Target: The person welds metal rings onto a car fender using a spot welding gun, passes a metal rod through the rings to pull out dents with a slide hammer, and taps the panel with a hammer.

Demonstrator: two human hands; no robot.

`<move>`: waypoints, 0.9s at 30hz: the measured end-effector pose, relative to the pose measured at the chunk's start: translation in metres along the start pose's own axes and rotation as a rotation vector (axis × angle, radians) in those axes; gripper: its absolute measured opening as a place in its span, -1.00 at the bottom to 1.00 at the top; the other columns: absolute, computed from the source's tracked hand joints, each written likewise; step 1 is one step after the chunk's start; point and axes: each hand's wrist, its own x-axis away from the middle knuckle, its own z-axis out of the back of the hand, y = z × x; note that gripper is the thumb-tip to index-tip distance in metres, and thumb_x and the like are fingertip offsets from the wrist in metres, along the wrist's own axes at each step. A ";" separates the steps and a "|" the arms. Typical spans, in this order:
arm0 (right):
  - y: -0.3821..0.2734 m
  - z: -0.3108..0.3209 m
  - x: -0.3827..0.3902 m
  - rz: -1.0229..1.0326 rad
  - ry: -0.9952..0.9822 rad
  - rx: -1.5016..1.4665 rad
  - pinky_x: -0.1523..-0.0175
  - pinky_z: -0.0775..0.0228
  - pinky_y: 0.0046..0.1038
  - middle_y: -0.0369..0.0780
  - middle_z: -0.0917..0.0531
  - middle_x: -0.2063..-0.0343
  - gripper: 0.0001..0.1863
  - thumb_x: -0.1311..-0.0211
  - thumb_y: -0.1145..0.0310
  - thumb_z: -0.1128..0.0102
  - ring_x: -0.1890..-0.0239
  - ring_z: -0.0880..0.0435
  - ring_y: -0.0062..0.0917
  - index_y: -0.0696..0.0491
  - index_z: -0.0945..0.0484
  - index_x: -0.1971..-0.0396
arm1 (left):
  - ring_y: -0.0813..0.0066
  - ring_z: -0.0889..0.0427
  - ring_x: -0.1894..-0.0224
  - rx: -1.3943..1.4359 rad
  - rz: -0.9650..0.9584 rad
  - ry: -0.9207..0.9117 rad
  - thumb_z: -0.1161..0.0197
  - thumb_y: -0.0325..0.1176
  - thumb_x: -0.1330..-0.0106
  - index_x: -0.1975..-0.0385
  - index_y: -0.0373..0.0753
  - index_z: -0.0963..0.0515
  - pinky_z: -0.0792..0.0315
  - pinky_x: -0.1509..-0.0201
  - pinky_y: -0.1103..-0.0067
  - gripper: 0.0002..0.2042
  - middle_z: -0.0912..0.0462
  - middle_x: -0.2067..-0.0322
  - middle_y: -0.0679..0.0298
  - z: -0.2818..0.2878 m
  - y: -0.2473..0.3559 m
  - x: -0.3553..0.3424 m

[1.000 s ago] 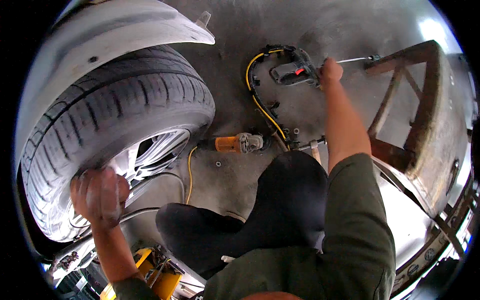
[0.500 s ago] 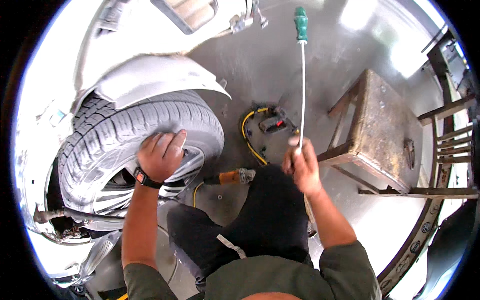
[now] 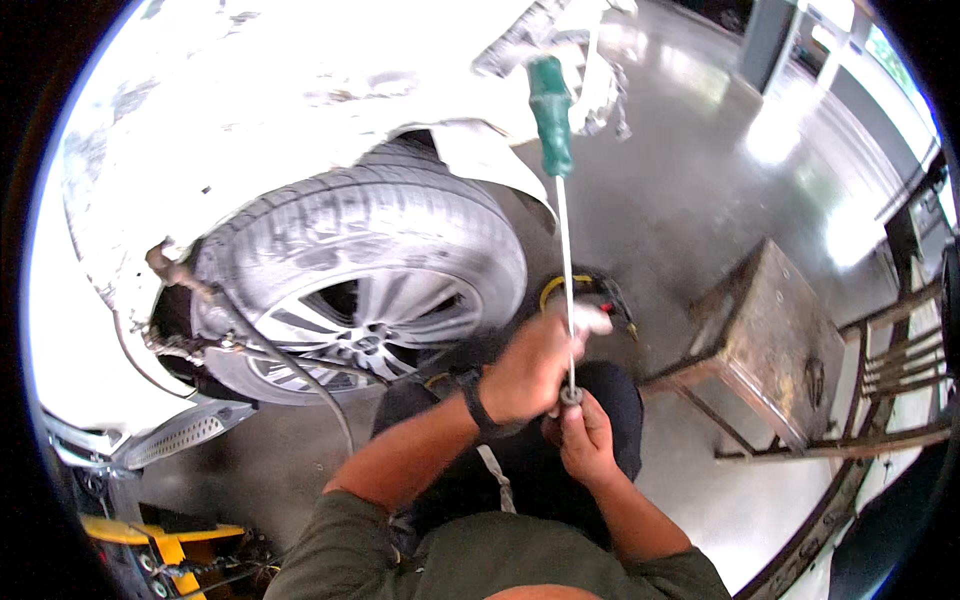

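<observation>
Workshop bg: grey, shiny floor (image 3: 690, 190) w/ bright reflections; white car body (image 3: 290, 120) fills upper L, w/ a dusty wheel (image 3: 370, 335) under its edge. Worn wooden stool (image 3: 785, 345) off to R, yellow frame (image 3: 170, 535) at lower L.

Green-handled driver (image 3: 565, 235) is mid-pic, up in front of the person, over the dark trousers (image 3: 615, 400) at its lower end. RH (image 3: 588, 440) has thumb + fingers pinched narrow round that end, just below a small round metal piece (image 3: 571, 397). LH (image 3: 530, 368) is blurred, right beside the shaft, which crosses in front of it; can't tell if its fingers grip anything or just hang near.

Doing it well, I'd say: keep RH pinch firm but light, low on the shaft; bring LH in slowly, don't knock the metal piece loose. Long shaft = lots of leverage, so prob. best to steady it nearer the handle for any twist, w/ the handle clear of the bodywork.

Orientation: long axis runs approx. vert. in view, handle at top, leaning slightly L; opp. end points down to RH, i.e. twd the person. Can't tell how far it tilts twd the camera.
</observation>
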 end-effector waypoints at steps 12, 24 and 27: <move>-0.004 0.000 0.006 -0.147 -0.150 0.333 0.00 -0.44 -0.47 -0.20 -0.62 0.20 -0.81 -0.45 0.43 -0.03 0.13 -0.59 -0.56 0.21 -0.51 0.08 | -0.02 -0.52 0.41 -0.185 0.210 -0.290 -0.05 -0.32 -0.43 0.49 -0.36 -0.43 -0.41 0.26 0.24 -0.73 -0.49 0.49 0.03 0.020 0.023 0.053; -0.088 0.007 -0.040 0.213 0.176 -0.320 0.67 -0.16 -0.58 -0.42 -0.26 0.68 -0.76 -0.55 0.16 -0.01 0.69 -0.23 -0.72 0.04 -0.41 0.07 | 0.02 -0.59 0.41 -0.136 0.440 -0.671 -0.23 -0.26 -0.41 0.42 -0.35 -0.53 -0.43 0.29 0.26 -0.74 -0.57 0.50 0.02 0.011 -0.011 0.128; -0.138 0.045 -0.045 0.537 0.156 -0.368 0.69 0.04 -0.64 -0.43 -0.19 0.63 -0.79 -0.59 0.23 0.06 0.66 -0.10 -0.75 0.03 -0.39 0.00 | 0.09 -0.59 0.42 -0.019 0.599 -0.584 -0.19 -0.26 -0.43 0.40 -0.34 -0.51 -0.43 0.29 0.29 -0.75 -0.56 0.46 0.08 0.013 -0.033 0.157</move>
